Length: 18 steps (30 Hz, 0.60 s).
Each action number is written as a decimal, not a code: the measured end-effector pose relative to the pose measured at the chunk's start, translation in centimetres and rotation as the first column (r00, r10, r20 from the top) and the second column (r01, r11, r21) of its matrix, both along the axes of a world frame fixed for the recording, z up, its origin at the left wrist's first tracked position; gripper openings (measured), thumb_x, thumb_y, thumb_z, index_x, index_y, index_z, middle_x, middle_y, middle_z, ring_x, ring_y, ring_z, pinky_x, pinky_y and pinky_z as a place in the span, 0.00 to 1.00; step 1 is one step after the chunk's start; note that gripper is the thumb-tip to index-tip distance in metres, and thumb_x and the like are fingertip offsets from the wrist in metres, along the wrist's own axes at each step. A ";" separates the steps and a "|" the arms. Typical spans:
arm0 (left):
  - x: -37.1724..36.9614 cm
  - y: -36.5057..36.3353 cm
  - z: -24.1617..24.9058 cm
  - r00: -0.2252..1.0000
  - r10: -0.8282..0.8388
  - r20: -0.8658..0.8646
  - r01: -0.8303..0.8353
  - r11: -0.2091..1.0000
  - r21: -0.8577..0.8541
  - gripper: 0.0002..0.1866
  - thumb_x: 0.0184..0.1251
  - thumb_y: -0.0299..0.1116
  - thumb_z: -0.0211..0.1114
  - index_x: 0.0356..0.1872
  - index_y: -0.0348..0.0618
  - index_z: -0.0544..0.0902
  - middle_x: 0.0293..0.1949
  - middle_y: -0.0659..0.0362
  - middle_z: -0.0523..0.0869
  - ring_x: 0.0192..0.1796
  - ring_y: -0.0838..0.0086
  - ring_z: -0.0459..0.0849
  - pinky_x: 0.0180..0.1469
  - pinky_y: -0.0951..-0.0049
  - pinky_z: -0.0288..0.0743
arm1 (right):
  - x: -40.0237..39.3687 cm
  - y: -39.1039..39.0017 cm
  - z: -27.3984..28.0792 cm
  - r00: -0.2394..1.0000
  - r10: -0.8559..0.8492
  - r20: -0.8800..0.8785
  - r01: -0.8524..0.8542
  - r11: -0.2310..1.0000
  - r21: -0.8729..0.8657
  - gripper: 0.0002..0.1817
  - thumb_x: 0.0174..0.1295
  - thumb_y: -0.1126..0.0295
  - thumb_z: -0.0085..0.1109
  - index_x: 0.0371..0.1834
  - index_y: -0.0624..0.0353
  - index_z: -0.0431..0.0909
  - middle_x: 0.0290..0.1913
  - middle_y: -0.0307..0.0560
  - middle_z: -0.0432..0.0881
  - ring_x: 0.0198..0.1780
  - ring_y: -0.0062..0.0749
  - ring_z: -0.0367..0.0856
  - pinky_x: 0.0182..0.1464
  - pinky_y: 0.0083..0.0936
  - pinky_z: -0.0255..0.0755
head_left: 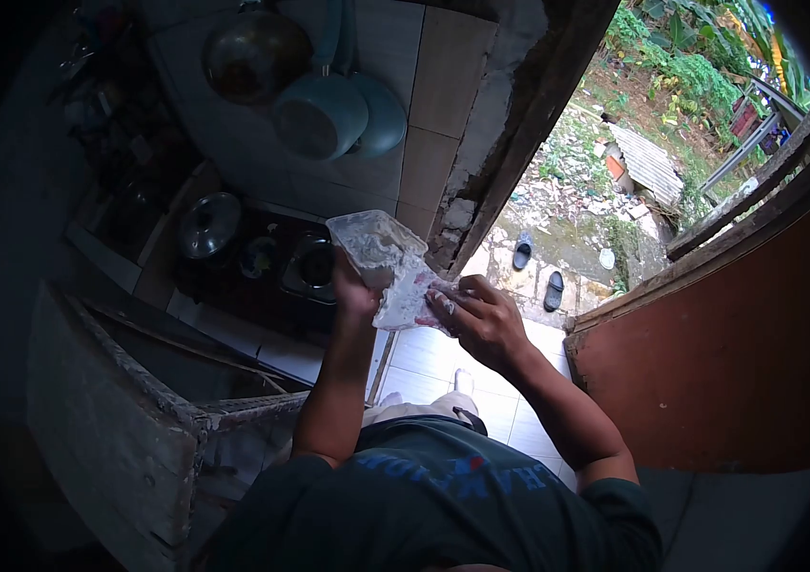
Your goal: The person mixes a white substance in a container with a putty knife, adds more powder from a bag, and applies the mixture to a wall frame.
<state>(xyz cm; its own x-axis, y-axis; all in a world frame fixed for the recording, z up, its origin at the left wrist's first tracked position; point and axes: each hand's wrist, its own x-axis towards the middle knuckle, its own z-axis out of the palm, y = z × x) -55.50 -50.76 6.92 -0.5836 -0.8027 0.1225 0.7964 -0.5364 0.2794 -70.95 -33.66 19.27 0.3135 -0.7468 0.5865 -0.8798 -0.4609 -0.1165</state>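
Note:
My left hand (pixel 357 294) is closed on the side of a clear plastic tub (pixel 367 232) smeared inside with a white substance. The tub is tilted, and part of its rim is hidden. At its near end is a flat, whitish, crumpled packet (pixel 407 297) with reddish patches, coated in the same white stuff. My right hand (pixel 484 319) pinches the packet's right edge, with white smears on the fingers. Whether the packet touches the tub is hard to tell.
A stove (pixel 276 262) with a lidded pot (pixel 210 227) stands beyond my left hand. Pans (pixel 321 116) hang on the tiled wall. A worn wooden panel (pixel 119 419) is at lower left. An open doorway with a red-brown door (pixel 710 372) is at right; slippers (pixel 522 252) lie outside.

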 end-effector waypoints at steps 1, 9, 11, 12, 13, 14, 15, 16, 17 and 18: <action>0.2 0.0 0.2 0.993 -0.068 -0.092 0.067 0.998 -0.008 0.38 0.71 0.66 0.54 0.66 0.42 0.74 0.61 0.44 0.79 0.62 0.47 0.78 0.65 0.39 0.73 | 0.2 0.3 0.2 1.000 -0.005 -0.019 0.005 1.000 0.004 0.19 0.52 0.74 0.69 0.50 0.59 0.85 0.45 0.48 0.89 0.44 0.40 0.82 0.40 0.33 0.81; -0.9 1.1 1.3 0.928 0.347 0.132 -0.312 0.922 -0.228 0.44 0.64 0.68 0.60 0.71 0.44 0.67 0.67 0.46 0.73 0.65 0.43 0.76 0.65 0.33 0.70 | -0.1 0.1 2.5 0.951 -0.140 0.276 0.151 0.988 -0.019 0.13 0.56 0.79 0.67 0.46 0.62 0.86 0.40 0.49 0.89 0.39 0.39 0.84 0.40 0.31 0.80; 0.0 1.5 2.9 0.977 0.173 0.127 -0.169 0.985 -0.045 0.43 0.67 0.67 0.59 0.73 0.45 0.64 0.68 0.48 0.72 0.66 0.45 0.75 0.66 0.34 0.69 | -0.5 -0.4 2.9 0.781 -0.248 0.574 0.194 0.969 0.154 0.07 0.63 0.80 0.65 0.43 0.64 0.86 0.35 0.49 0.88 0.35 0.36 0.85 0.40 0.27 0.78; 0.4 1.8 3.9 0.996 -0.007 0.092 -0.005 0.991 0.135 0.43 0.69 0.66 0.57 0.74 0.46 0.62 0.69 0.49 0.70 0.67 0.46 0.75 0.67 0.35 0.69 | -0.9 -0.9 2.1 0.599 -0.264 0.756 0.085 0.960 0.268 0.06 0.67 0.76 0.64 0.43 0.66 0.85 0.32 0.46 0.87 0.35 0.31 0.85 0.38 0.26 0.77; 0.2 2.3 4.3 0.996 -0.011 0.093 -0.001 0.991 0.133 0.43 0.69 0.66 0.57 0.74 0.46 0.62 0.69 0.49 0.70 0.67 0.46 0.75 0.67 0.35 0.69 | -1.4 -1.7 1.9 0.391 -0.260 0.883 -0.059 0.950 0.306 0.06 0.69 0.74 0.63 0.43 0.67 0.84 0.34 0.45 0.87 0.34 0.29 0.85 0.37 0.26 0.77; -0.2 3.0 4.5 0.966 0.120 0.230 -0.093 0.988 -0.122 0.40 0.72 0.64 0.54 0.74 0.46 0.63 0.69 0.50 0.71 0.68 0.48 0.74 0.68 0.36 0.68 | -1.7 -2.5 2.1 0.157 -0.271 0.950 -0.206 0.931 0.300 0.08 0.71 0.72 0.61 0.42 0.67 0.83 0.35 0.44 0.87 0.34 0.27 0.86 0.36 0.26 0.76; -0.6 3.7 4.9 0.905 0.276 0.324 -0.143 0.914 -0.380 0.37 0.75 0.62 0.51 0.74 0.46 0.64 0.69 0.51 0.72 0.69 0.49 0.74 0.70 0.37 0.67 | -1.8 -3.1 2.4 0.154 -0.268 0.951 -0.202 0.934 0.296 0.08 0.71 0.72 0.61 0.42 0.67 0.83 0.35 0.44 0.87 0.34 0.27 0.86 0.36 0.26 0.76; -0.7 4.1 5.4 0.906 0.273 0.324 -0.138 0.913 -0.384 0.37 0.75 0.62 0.51 0.74 0.46 0.64 0.69 0.51 0.72 0.69 0.49 0.74 0.70 0.37 0.67 | -1.7 -3.7 2.8 -0.082 -0.387 0.919 -0.318 0.883 0.344 0.09 0.72 0.70 0.60 0.42 0.67 0.83 0.35 0.44 0.87 0.33 0.26 0.85 0.36 0.25 0.76; -0.8 4.4 6.1 0.977 0.149 0.156 -0.097 0.950 -0.298 0.34 0.77 0.60 0.49 0.73 0.47 0.65 0.68 0.52 0.74 0.69 0.51 0.75 0.71 0.40 0.67 | -1.7 -4.2 3.0 -0.295 -0.503 0.812 -0.441 0.826 0.351 0.11 0.73 0.68 0.59 0.42 0.66 0.82 0.36 0.44 0.86 0.33 0.24 0.85 0.36 0.24 0.75; -0.8 4.7 6.7 0.999 0.031 -0.028 -0.036 0.975 -0.219 0.32 0.79 0.58 0.48 0.72 0.47 0.67 0.68 0.52 0.75 0.69 0.54 0.75 0.72 0.43 0.66 | -2.1 -4.3 3.0 -0.299 -0.498 0.814 -0.438 0.829 0.347 0.11 0.73 0.68 0.59 0.42 0.66 0.82 0.36 0.44 0.86 0.33 0.24 0.85 0.36 0.24 0.75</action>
<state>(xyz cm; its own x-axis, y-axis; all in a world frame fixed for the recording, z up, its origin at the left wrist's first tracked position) -56.25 -46.09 13.66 -0.5515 -0.7738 0.3115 0.8208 -0.4370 0.3678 -73.03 -38.01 22.22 -0.2642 -0.9237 -0.2776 0.5636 0.0857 -0.8216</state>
